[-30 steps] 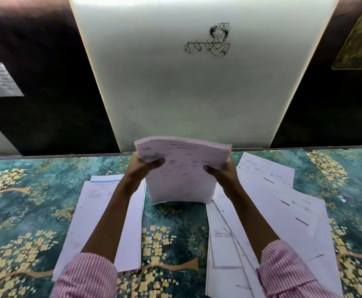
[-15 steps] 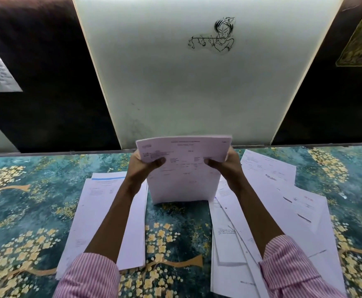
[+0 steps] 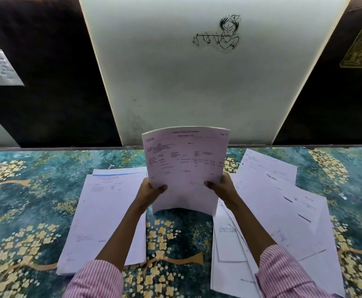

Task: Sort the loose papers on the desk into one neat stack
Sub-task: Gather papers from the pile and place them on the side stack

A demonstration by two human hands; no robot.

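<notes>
While both hands hold a sheaf of papers [image 3: 186, 166] upright over the floral desk [image 3: 25, 201], the left hand [image 3: 150, 193] pinches its left edge and the right hand [image 3: 223, 188] its right edge, thumbs on the printed front. Its lower edge may touch the desk; the view is unclear. A squared pile [image 3: 102, 211] lies to the left, and loose sheets [image 3: 283, 211] fan out to the right.

Teal floral surface [image 3: 25, 201], white papers [image 3: 272, 211], pink-striped sleeves [image 3: 98, 280].
The surface was mottled teal with yellow blossoms and tan branches; the papers carried black print, one sheet [image 3: 120, 174] a blue band, and the wall panel [image 3: 175, 82] was off-white with a black line drawing [image 3: 218, 35].
</notes>
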